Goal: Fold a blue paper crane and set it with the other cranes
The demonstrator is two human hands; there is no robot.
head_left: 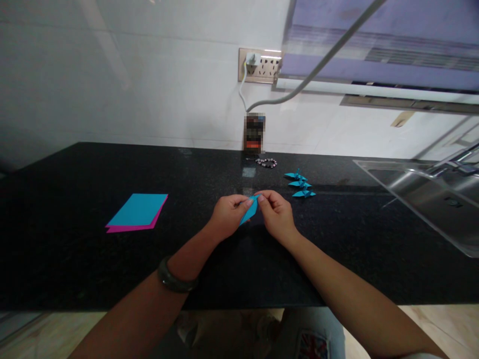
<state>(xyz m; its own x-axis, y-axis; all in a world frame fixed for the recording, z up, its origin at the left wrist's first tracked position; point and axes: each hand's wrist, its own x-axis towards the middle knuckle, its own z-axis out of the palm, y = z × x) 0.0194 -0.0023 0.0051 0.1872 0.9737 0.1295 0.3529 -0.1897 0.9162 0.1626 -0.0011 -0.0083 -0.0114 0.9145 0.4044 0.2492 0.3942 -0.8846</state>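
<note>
A small piece of folded blue paper [250,211] is held between my two hands, above the dark countertop. My left hand [229,215] pinches its left side, with the thumb on top. At its upper right corner, the thumb and fingers of my right hand [277,215] are closed on it. Part of the paper is covered by my fingers. Right of my hands, several blue folded paper cranes [301,184] sit in a short row. Off to the left lies a stack of square paper [138,210], blue on top and pink beneath.
A beaded bracelet [266,163] lies near the wall, by an upright blurred object [254,133]. A plug with a cable fills part of the wall socket [260,66]. At the right is a steel sink [396,199] with a faucet [458,162].
</note>
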